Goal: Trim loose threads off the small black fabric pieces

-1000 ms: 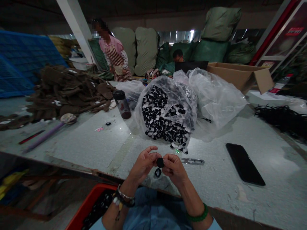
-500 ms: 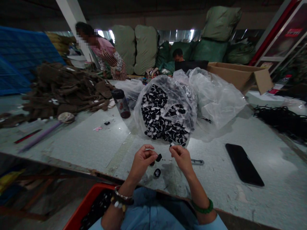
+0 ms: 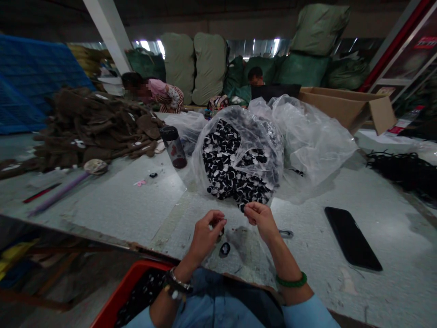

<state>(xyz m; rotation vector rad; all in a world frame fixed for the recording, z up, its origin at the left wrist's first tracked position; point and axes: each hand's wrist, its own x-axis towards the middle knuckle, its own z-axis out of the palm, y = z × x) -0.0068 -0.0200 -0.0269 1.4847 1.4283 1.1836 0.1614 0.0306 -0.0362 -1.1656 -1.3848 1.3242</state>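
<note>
**Two hands apart over the table's near edge, bag of pieces just beyond**

The near edge of the grey work table (image 3: 102, 239) runs just in front of the person's wrists, with a red crate (image 3: 136, 269) of dark pieces below it on the left. The hands are apart. The left hand (image 3: 205, 237) is curled shut, a small dark piece (image 3: 221, 232) barely showing at its fingers. The right hand (image 3: 261, 222) is pinched at the fingertips, just beside the lower tip of the heap of black-and-white pieces (image 3: 235, 168) in a clear plastic bag (image 3: 262, 120); whether it grips one, cannot tell. A round dark piece (image 3: 224, 249) lies on the table below and between the hands. Metal snips (image 3: 286, 234) sit just right of the right hand, mostly hidden. Farther right, a black phone (image 3: 353, 239) lies on the tabletop, with open table between.
</note>
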